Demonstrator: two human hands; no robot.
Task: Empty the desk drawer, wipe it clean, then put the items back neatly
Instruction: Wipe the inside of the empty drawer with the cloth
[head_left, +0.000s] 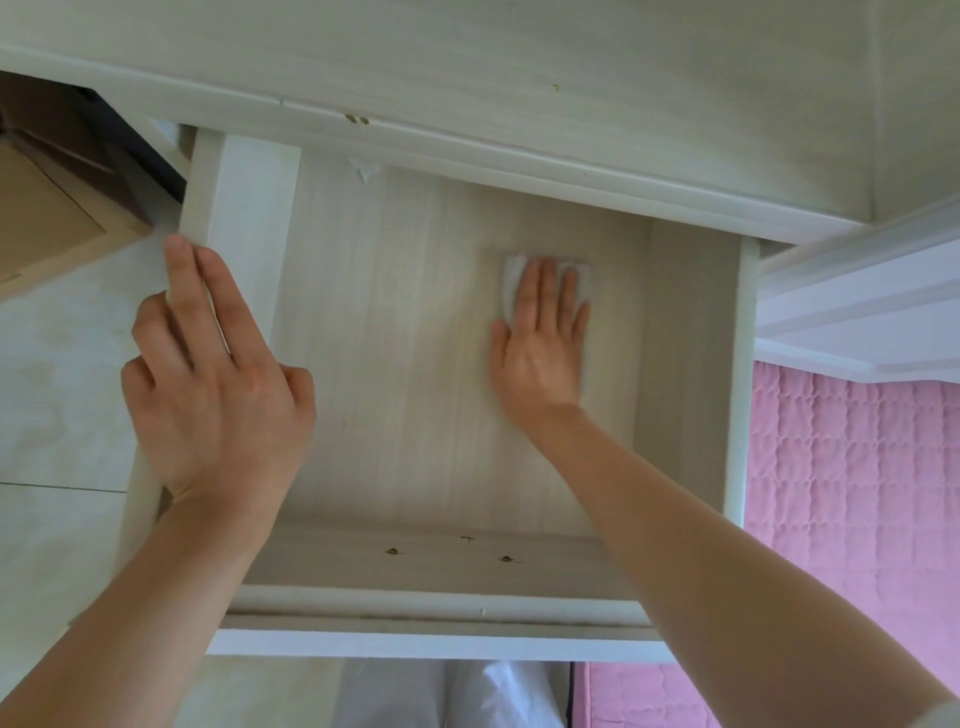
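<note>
In the drawer (415, 332), our right hand (540, 343) is pressing a cloth (511, 280) flat-fingered; our left hand (218, 374) is resting, fingers straight, on its left wall.

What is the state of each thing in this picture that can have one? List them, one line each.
Pale wooden desk drawer: pulled open, emptied.
White folded wipe: flat on the drawer floor, under fingers.
Right hand: flat, pressing the wipe.
Left hand: resting on the drawer's left wall.
</note>
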